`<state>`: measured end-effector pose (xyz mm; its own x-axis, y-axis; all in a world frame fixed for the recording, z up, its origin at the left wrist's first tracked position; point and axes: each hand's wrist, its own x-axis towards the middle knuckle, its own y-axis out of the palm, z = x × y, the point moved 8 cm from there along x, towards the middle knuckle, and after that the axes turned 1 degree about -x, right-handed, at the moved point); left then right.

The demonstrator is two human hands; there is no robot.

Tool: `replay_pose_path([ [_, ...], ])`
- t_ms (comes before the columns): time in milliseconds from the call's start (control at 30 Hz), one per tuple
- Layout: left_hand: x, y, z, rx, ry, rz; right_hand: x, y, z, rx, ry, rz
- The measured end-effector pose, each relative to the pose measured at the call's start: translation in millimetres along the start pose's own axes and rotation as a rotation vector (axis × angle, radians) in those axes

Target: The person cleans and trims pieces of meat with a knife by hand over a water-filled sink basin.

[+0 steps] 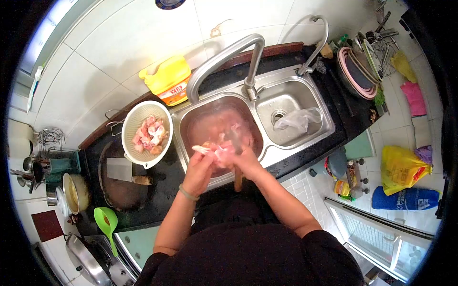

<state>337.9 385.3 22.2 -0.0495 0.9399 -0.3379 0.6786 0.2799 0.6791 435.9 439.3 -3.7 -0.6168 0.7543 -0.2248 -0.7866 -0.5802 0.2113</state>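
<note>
Over the left sink basin point(181, 128), filled with reddish water and raw meat, both hands work close together. My left hand point(197, 174) is closed around a pale pink piece of raw meat point(223, 155). In my right hand point(247, 162) is a knife, its wooden handle point(238, 181) sticking out below the palm; the greyish blade is blurred against the meat. To the left of the basin, a white colander point(165, 113) holds several pieces of raw meat.
A cleaver point(119, 169) lies on a round dark board point(114, 190) at left, near a green ladle point(106, 221). A yellow jug point(167, 78) stands behind the colander. The faucet point(229, 47) arches over the left basin; a plastic bag point(299, 119) lies in the right basin. Stacked bowls point(350, 71) stand at right.
</note>
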Motion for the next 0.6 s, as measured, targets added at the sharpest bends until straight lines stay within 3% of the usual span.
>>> replay_pose_path([
  [67, 3, -13, -1, 0.073, 0.033, -0.098, -3, -9, -15, 0.464, 0.300, -0.128],
  [200, 10, -35, 10, -0.052, 0.021, -0.107, -4, -7, -8, 0.811, 0.347, -0.028],
  [233, 11, -42, 7, 0.009, 0.028, -0.196, -2, -12, -14, 0.887, 0.377, -0.073],
  [333, 10, -31, -9, 0.214, 0.136, -0.296, -3, -13, -4, 0.961, 0.424, 0.035],
  [400, 6, 25, -33, 0.576, 0.424, 0.048, -7, -9, 8, 0.893, 0.453, 0.079],
  [467, 14, 20, -20, 0.662, 0.436, 0.194, -13, -6, 13, 0.718, 0.520, 0.053],
  [533, 17, 23, -7, 0.529, 0.200, 0.229, -13, -9, 14, 0.699, 0.524, 0.017],
  [600, 19, 13, -8, 0.670, 0.171, 0.171, -10, -20, 18, 0.698, 0.442, -0.080],
])
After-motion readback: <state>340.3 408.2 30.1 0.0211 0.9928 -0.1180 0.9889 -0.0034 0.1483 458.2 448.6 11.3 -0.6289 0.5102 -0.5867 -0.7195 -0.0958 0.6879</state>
